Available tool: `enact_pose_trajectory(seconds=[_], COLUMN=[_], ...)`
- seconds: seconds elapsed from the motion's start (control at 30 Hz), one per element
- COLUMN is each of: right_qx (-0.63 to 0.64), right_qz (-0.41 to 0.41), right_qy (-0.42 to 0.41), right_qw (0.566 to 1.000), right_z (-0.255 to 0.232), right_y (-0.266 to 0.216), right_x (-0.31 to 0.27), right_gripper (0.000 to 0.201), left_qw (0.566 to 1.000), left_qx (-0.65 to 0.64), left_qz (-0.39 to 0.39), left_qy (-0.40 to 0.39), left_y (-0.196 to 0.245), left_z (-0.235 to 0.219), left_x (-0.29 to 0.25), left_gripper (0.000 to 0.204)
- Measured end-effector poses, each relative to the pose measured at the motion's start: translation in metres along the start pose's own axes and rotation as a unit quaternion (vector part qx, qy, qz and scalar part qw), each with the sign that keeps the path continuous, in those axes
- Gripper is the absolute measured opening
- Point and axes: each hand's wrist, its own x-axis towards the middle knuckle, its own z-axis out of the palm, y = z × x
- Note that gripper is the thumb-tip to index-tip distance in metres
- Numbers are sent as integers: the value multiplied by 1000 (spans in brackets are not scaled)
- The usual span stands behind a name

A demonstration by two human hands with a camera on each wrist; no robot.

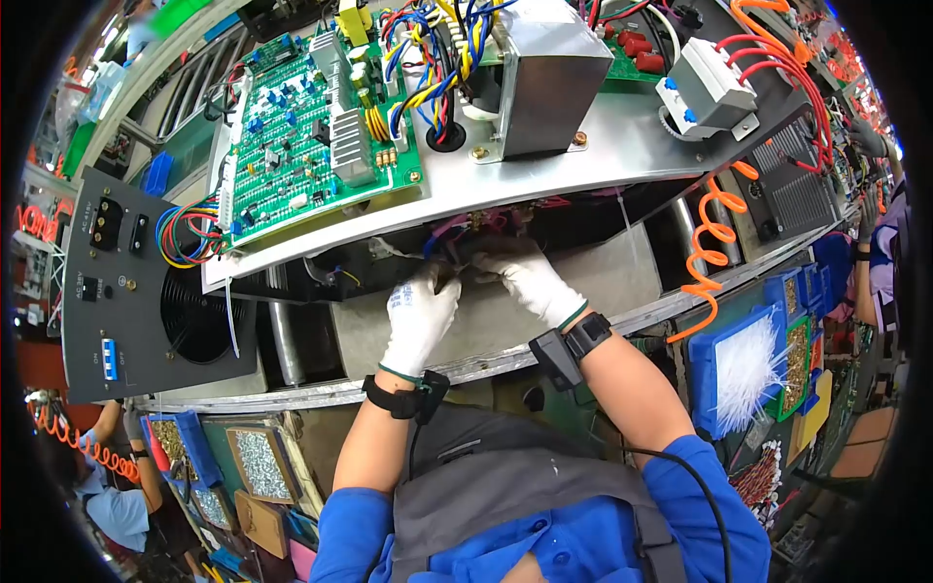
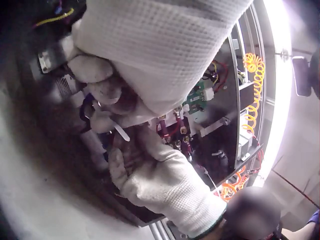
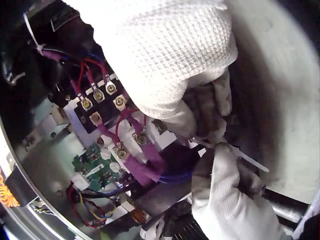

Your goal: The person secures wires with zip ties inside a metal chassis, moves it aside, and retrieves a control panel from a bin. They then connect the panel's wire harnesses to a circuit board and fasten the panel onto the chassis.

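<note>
Well to the left, a black side panel with a round fan stands at the chassis end, and a green circuit board sits over the metal shelf. The gloved left hand reaches to that shelf's front edge, its grip narrow, thumb and fingers pinching what looks like a thin white cable tie. The tie lies right between the two hands — its long axis crossing from the right fingertips to the left ones, with a loose end poking past the left thumb in the right wrist view. So the left hand seems nearer that end, and any pull turns on the strip's own line. The gloved right hand has its fingers bent close by; whether its grip holds the tie or wiring, I cannot tell. Near those fingers, purple-sleeved cables and a screw terminal block crowd the chassis side — the freer room looks to be toward the person, above the grey board. Farther right hangs an orange coiled hose, then a blue tray of white strips.
</note>
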Motion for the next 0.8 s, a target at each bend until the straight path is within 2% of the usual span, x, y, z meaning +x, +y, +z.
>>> enact_pose_trajectory(seconds=[0.1, 0.23, 0.33, 0.4, 0.43, 0.5, 0.53, 0.6, 0.63, 0.67, 0.73, 0.8], right_qx=[93, 104, 39, -61, -61, -207, -207, -163, -252, -221, -206, -220], right_qz=[25, 4, -9, -64, -64, -114, -113, 100, -87, -144, -167, -143], right_qy=[11, -6, -13, -24, -24, 36, 37, 127, 151, 121, 101, 85], right_qw=[995, 995, 999, 996, 996, 971, 971, 973, 952, 957, 959, 961], right_z=[-1, -1, 3, 3, 6, 17, 21, 36, 45, 52, 47, 29], right_y=[5, 11, 4, 7, 1, -20, -22, -17, 2, 10, 20, 18], right_x=[0, 3, 0, 2, 0, -9, -14, -29, -38, -44, -44, -42], right_gripper=[27, 25, 23, 20, 20, 17, 17, 15, 13, 12, 16, 21], left_qw=[1000, 999, 1000, 997, 997, 998, 998, 989, 989, 985, 981, 984], left_qx=[-11, -22, -9, -76, -76, -35, -35, 54, 54, 85, 119, -31], left_qz=[-6, -4, -8, 0, 0, 32, 32, 72, 71, 74, 76, 132], left_qy=[-5, -23, -19, 1, 1, 38, 37, 116, 116, 128, 136, 116], left_y=[-2, 2, 1, -4, -3, 0, -2, -8, -8, -8, -14, -25], left_z=[0, -1, 2, 10, 10, 10, 11, 13, 13, 11, 9, 4], left_x=[1, 2, 2, 6, 6, 5, 4, 1, -1, -5, -9, -6], left_gripper=[16, 15, 15, 12, 12, 18, 18, 21, 21, 21, 21, 20])
